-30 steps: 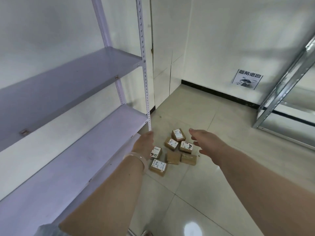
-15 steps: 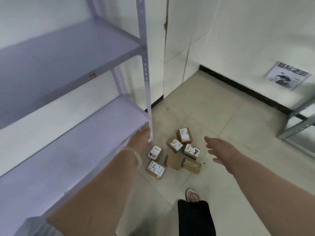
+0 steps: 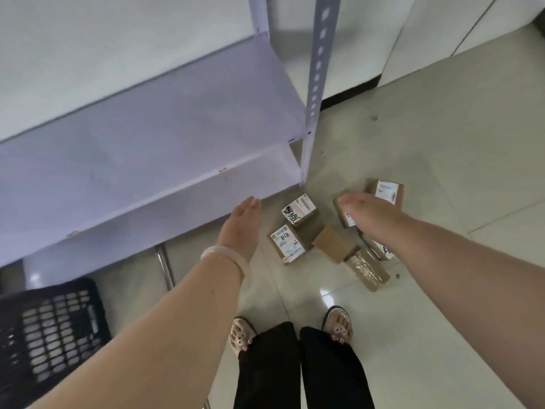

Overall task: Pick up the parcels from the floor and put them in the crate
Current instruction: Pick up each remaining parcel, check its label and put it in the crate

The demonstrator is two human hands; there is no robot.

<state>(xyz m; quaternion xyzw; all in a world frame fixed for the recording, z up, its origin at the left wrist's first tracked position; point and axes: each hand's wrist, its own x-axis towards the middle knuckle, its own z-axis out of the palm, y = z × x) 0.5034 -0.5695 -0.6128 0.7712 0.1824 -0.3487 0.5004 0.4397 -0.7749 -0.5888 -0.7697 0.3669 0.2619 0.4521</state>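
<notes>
A pale, milky, smooth bangle (image 3: pixel 223 259) rings the wrist just below my left hand (image 3: pixel 241 225) at mid-frame, and both forearms (image 3: pixel 460 276) are bare down to the picture's lower corners. At bottom centre I wear loose black trousers (image 3: pixel 298 367) and open-toed sandals (image 3: pixel 336 338) with small pink ornaments over the toes.
</notes>
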